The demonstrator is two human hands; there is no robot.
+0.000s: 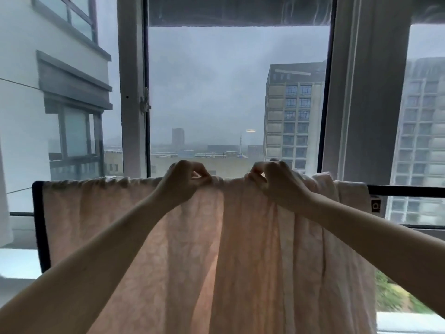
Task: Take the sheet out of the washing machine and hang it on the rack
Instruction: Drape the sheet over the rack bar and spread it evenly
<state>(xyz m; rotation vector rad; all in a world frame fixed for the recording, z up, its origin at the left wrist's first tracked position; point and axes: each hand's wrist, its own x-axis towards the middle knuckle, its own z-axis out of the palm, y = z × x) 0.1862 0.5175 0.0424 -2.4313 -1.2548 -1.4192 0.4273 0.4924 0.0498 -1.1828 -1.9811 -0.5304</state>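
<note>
The left forearm (96, 256) rises from the lower left corner and the right forearm (361, 225) comes in from the right edge, both bare and reaching up and forward. Between and below them hangs the sheet (240, 261) — pale pink, thin enough for light to glow through, falling in long vertical folds out of the bottom of the view. Its top fold lies over the horizontal bar of the rack (404, 191), a black frame whose left upright shows beside the cloth's left edge. The bar itself runs on bare to the right. The sheet covers the bar from the left corner to a thicker, bunched gather at the right.

Both hands are at that top fold near its middle, close together but apart. The left hand (185, 182) has its fingers curled and pinches the cloth at the bar between thumb and fingertips. The right hand (277, 182), just beside it, pinches the same edge the same way, knuckles up. A short puckered piece of sheet spans the gap between the two pinches.

Under the bare bar at the right hangs a small dark tag (375, 205) with a ring on it. Behind the rack stands a window frame (132, 92) with a latch (145, 102) on its upright. Through the glass there is a grey, hazy sky, with a white building (36, 92) close on the left, a tall block (293, 116) right of centre, and low roofs far off.
</note>
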